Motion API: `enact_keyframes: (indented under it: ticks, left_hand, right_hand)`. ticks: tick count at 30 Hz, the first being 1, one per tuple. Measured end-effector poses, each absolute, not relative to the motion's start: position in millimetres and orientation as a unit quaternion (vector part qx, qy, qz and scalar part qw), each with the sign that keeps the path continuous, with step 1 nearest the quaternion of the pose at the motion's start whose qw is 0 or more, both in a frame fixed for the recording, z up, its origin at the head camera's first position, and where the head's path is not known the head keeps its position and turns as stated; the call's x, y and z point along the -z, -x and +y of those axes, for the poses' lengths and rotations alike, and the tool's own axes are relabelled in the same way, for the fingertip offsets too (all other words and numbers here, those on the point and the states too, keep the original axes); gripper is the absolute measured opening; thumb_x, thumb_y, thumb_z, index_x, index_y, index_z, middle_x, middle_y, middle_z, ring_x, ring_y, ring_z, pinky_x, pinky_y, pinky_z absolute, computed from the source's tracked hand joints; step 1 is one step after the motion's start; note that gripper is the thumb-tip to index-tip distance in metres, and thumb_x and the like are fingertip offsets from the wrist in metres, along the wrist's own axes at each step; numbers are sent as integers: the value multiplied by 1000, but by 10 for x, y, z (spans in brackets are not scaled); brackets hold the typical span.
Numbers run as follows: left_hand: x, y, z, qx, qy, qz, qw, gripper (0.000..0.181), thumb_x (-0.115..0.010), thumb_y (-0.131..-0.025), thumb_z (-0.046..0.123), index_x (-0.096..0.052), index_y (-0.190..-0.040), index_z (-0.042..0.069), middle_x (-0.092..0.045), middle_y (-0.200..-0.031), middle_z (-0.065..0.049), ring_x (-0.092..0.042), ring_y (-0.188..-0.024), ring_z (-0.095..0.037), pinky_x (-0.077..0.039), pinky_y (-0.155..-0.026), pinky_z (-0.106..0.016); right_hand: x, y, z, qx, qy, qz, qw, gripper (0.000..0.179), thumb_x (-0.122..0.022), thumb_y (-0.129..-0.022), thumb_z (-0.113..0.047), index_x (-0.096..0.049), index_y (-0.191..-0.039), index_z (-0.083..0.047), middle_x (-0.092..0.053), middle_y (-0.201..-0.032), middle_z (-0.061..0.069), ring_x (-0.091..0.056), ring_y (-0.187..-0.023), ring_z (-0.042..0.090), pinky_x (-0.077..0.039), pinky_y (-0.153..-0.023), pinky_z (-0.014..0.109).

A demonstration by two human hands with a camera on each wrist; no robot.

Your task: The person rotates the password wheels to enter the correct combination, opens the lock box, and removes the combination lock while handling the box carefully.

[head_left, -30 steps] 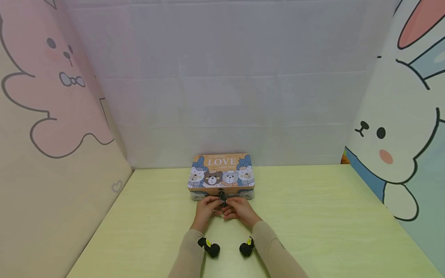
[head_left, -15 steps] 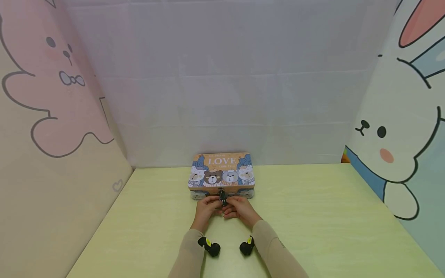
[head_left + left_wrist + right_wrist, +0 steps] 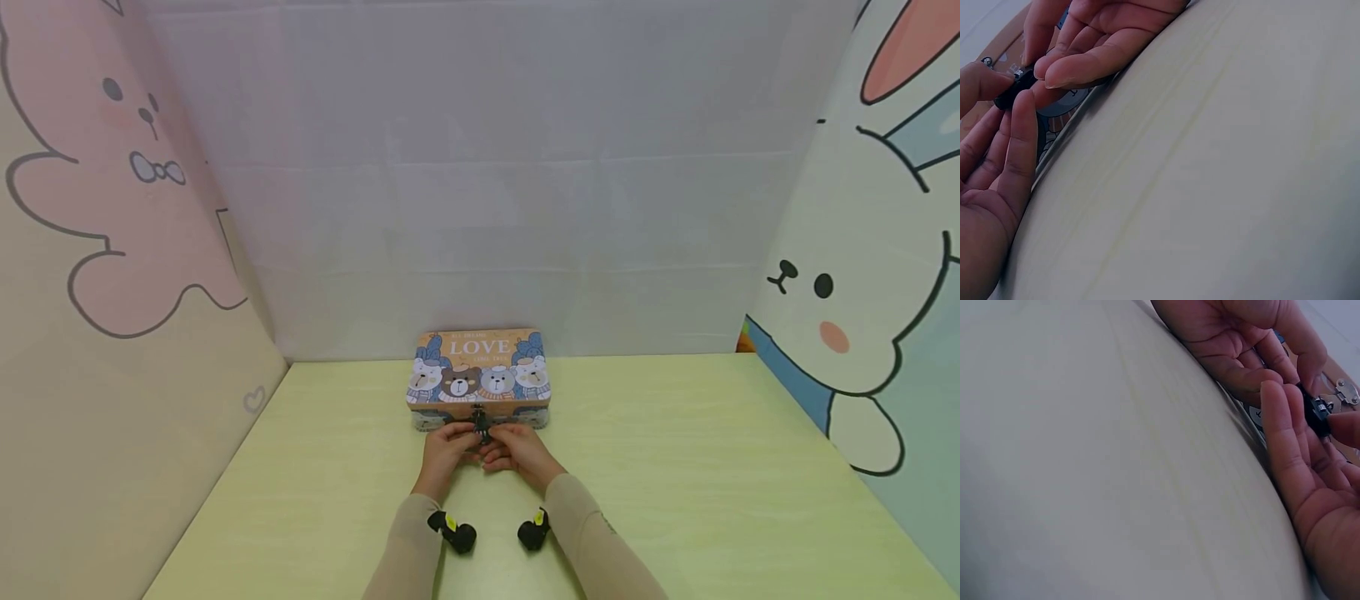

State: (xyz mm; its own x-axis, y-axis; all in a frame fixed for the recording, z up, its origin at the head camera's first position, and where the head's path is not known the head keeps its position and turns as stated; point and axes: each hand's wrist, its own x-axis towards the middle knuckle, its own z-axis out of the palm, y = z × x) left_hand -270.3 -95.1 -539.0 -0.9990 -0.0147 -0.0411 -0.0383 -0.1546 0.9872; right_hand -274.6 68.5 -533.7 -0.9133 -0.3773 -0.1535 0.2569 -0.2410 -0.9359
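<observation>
A tin box printed with bears and the word LOVE lies closed on the table, its front toward me. At the middle of its front, by a silver clasp, sits a small black padlock with a silvery metal part. My left hand pinches the padlock from the left between thumb and fingers. From the other side my right hand pinches it too, thumb and fingertips facing the left ones. Fingers cover much of the padlock in both wrist views.
The pale yellow-green table spreads to both sides of the box. Behind the box hangs a white cloth; cartoon-printed panels flank the table. Black wrist devices sit at both sleeves.
Both hands stay at the padlock with hardly any shift. The padlock's visible face has turned slightly between the fingertips. The box has not moved.
</observation>
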Motion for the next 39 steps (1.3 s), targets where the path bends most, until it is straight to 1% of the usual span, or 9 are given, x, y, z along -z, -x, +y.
enact_keyframes:
  ticks: [5,16,25,31,39]
  left_hand:
    - [5396,2711,-940,-759,22,651,5,25,-69,-86,-5,-65,-107,-16,-73,-89,-12,-66,-65,-12,-59,-57,-25]
    - [5403,2719,-938,-764,16,645,3,24,-70,-86,-5,-65,-107,-17,-73,-88,-13,-66,-62,-12,-59,-57,-25]
    - [5136,2570,-949,-763,1,647,15,27,-68,-87,-7,-62,-109,-23,-73,-88,-14,-68,-65,-15,-60,-60,-28]
    - [5138,2565,-946,-764,1,645,15,28,-68,-87,-7,-61,-109,-23,-73,-88,-13,-68,-65,-14,-60,-60,-27]
    - [5139,2556,-928,-762,12,647,5,28,-68,-85,-8,-62,-108,-23,-73,-85,-14,-66,-59,-14,-59,-57,-26]
  right_hand:
    - [5336,2752,692,783,53,585,204,28,-47,-105,-11,-53,-117,13,-67,-81,10,-66,-66,13,-62,-65,30]
    - [5326,2757,689,777,54,591,207,30,-46,-105,-11,-52,-120,15,-66,-80,10,-66,-65,13,-62,-65,31]
    - [5333,2773,703,773,63,596,209,28,-43,-106,-10,-52,-118,13,-65,-80,10,-65,-64,12,-62,-66,31]
    - [5324,2762,700,773,67,595,211,29,-42,-107,-10,-51,-119,14,-64,-79,9,-65,-63,11,-62,-66,30]
    - [5331,2755,685,771,61,599,209,29,-43,-106,-10,-51,-120,14,-65,-80,9,-65,-64,12,-62,-66,31]
